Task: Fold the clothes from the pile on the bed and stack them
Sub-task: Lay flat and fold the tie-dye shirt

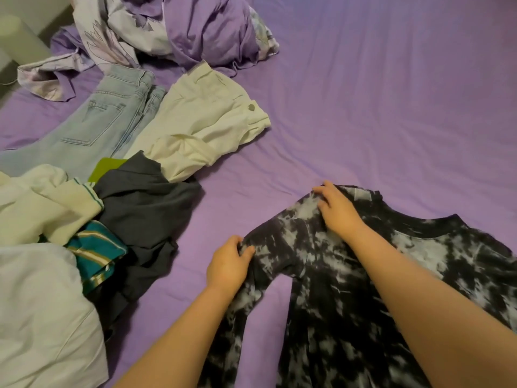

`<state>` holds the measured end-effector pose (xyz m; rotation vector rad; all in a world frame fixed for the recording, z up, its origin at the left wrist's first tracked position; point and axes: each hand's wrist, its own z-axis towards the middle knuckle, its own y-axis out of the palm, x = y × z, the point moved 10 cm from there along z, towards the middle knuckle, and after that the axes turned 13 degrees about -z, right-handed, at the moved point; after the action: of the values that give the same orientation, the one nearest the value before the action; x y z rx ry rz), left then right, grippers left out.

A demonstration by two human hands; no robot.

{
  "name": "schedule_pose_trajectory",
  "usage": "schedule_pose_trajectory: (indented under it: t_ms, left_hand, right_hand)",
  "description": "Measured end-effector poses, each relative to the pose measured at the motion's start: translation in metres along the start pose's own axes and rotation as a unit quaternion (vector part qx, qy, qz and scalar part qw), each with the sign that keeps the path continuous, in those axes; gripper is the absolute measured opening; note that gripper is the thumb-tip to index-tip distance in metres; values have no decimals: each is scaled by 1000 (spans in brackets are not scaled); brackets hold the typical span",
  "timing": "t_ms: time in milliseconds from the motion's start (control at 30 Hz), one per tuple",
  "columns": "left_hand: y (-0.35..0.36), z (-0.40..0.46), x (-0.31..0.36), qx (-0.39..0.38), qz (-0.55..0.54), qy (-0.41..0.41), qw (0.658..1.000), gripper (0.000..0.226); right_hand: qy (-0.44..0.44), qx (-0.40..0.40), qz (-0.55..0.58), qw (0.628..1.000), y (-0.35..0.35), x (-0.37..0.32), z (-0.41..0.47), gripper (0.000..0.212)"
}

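I am looking at a black-and-white tie-dye shirt (349,289) lying spread on the purple bed (391,107), its lower part and far sleeve running off the frame, while my left hand (228,264) is pinching the near sleeve's edge and my right hand (337,210) is gripping the sleeve's hem with curled fingers. To the left the pile is sprawling: dark grey garment (145,203), teal striped piece (95,253), cream trousers (201,127) whose waistband label I cannot read, and light jeans (92,121), partly overlapping. Open sheet is stretching away on the right.
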<state>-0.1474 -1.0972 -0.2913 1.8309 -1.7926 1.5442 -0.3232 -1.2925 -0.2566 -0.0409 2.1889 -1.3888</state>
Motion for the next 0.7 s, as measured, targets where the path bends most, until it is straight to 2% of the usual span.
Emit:
schedule_pose_trajectory:
  t_ms: [33,133,267,367,500,600,700]
  left_hand:
    - [0,-4,-4,-1,11,-8,1000,22]
    - [-4,-16,-15,-9,33,-34,999,35]
    - [-9,-37,-32,-47,43,-69,996,41]
    - [-19,-55,-54,-88,47,-111,989,48]
    - [-35,-89,-84,-161,4,-171,972,48]
    - [-50,-113,-107,-188,-29,-194,962,40]
    - [-62,-135,-125,-192,-80,-193,959,33]
  right_hand:
    - [-8,-11,-23,1000,8,-1,-7,43]
    - [-50,35,-186,981,26,-9,-41,60]
    - [-100,-54,-305,946,93,-22,-91,60]
    - [-68,-85,-329,938,102,-18,-89,59]
    - [-1,-131,-300,945,100,-34,-89,60]
    - [-76,-113,-313,940,110,-76,-118,63]
    - [-154,-148,-316,925,144,-112,-154,65]
